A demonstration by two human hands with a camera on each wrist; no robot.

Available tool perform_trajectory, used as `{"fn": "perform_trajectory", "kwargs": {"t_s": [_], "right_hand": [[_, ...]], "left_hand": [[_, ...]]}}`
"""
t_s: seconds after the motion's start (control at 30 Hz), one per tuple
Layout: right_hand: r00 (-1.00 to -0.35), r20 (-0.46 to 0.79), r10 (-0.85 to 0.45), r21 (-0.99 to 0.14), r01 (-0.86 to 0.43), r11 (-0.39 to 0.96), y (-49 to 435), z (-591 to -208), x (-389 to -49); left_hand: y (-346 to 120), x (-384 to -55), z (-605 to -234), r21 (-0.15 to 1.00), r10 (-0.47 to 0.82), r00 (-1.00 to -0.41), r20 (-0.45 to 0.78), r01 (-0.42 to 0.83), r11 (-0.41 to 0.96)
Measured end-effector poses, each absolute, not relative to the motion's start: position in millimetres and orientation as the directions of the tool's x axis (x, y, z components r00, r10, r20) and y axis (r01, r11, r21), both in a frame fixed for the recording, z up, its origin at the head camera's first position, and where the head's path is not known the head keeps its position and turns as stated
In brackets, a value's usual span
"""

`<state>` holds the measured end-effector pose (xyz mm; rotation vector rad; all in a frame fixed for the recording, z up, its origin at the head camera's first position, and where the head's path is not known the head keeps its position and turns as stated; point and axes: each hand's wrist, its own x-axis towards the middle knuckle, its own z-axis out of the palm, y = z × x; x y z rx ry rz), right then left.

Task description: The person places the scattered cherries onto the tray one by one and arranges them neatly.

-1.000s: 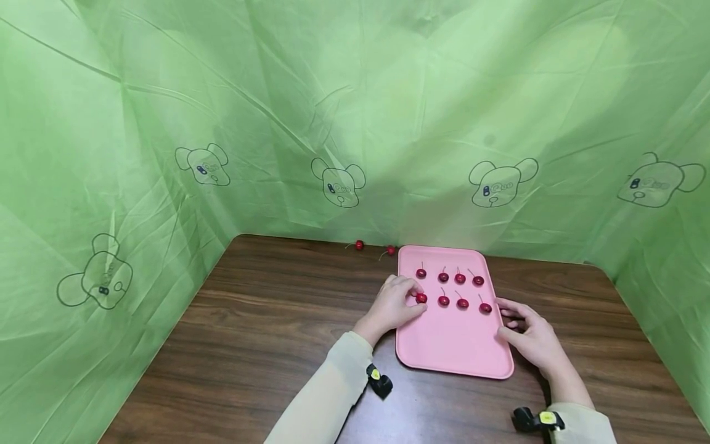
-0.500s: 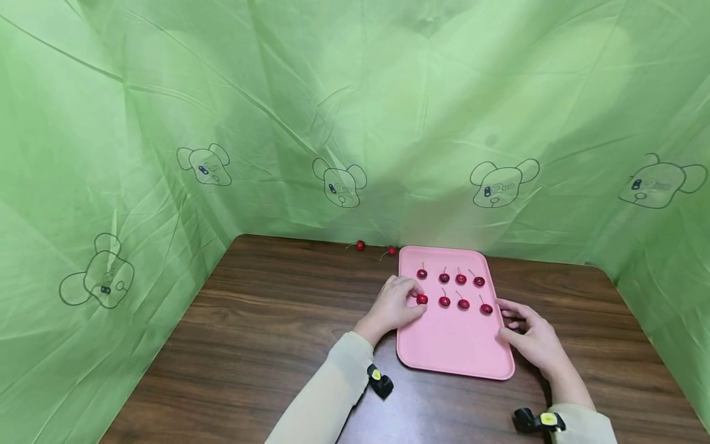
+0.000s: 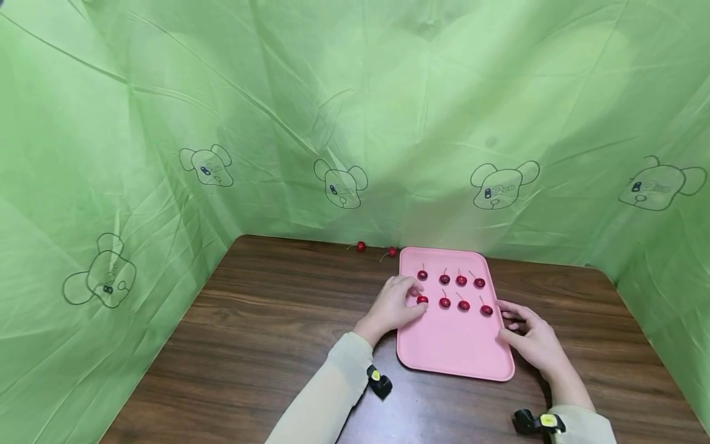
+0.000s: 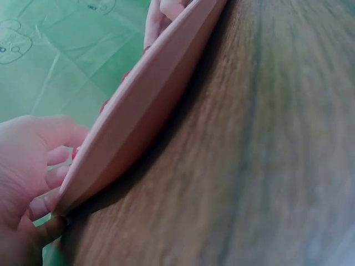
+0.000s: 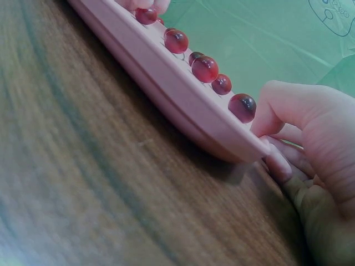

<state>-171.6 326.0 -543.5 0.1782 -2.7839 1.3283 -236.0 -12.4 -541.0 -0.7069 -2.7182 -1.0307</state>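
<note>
A pink tray (image 3: 455,345) lies on the table and bears two rows of red cherries with thin stems. At its left side my left hand (image 3: 392,305) pinches the leftmost cherry (image 3: 423,300) of the nearer row between thumb and forefinger, low over the tray. In the left wrist view the left hand (image 4: 28,160) is beside the tray wall (image 4: 138,116), the cherry mostly hidden by fingers. My right hand (image 3: 535,342) grips the tray's right edge. In the right wrist view its fingers (image 5: 277,111) bend at the rim, close to a cherry (image 5: 242,107).
Two loose cherries, one (image 3: 361,246) farther left and one (image 3: 392,252) close to the tray's corner, lie at the table's back edge. A green cloth (image 3: 421,123) with bear drawings stands around the brown wooden table (image 3: 266,320).
The view shifts very slightly. Both hands, the tray and the cherries keep their places.
</note>
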Motion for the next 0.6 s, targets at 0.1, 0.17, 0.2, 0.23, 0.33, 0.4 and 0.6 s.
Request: {"fn": "perform_trajectory", "kwargs": {"t_s": [0.1,0.17,0.2,0.23,0.33,0.4,0.6], "right_hand": [[-0.992,0.096,-0.082,-0.774,-0.127,0.62,325,-543,-172],[-0.992,0.095,-0.084,-0.775,-0.127,0.62,325,-544,-172],[-0.992,0.094,-0.084,-0.772,-0.126,0.623,325,-543,-172],[-0.992,0.094,-0.083,-0.77,-0.125,0.625,325,-543,-172],[-0.993,0.094,-0.076,-0.768,-0.121,0.629,326,-543,-170],[-0.993,0.092,-0.076,-0.769,-0.12,0.628,326,-543,-169],[-0.994,0.075,-0.075,-0.773,-0.106,0.626,325,-541,-169]], "left_hand": [[-17,-236,-536,0.608,0.355,-0.886,0.299,0.464,0.644],[-20,-238,-532,0.618,0.34,-0.89,0.304,0.456,0.64],[-22,-239,-530,0.622,0.334,-0.89,0.31,0.456,0.637],[-24,-240,-527,0.623,0.331,-0.889,0.316,0.458,0.634],[-30,-245,-518,0.622,0.336,-0.885,0.322,0.465,0.63],[-35,-250,-511,0.613,0.341,-0.884,0.319,0.467,0.637],[-62,-269,-499,0.61,0.286,-0.908,0.307,0.418,0.673]]}}
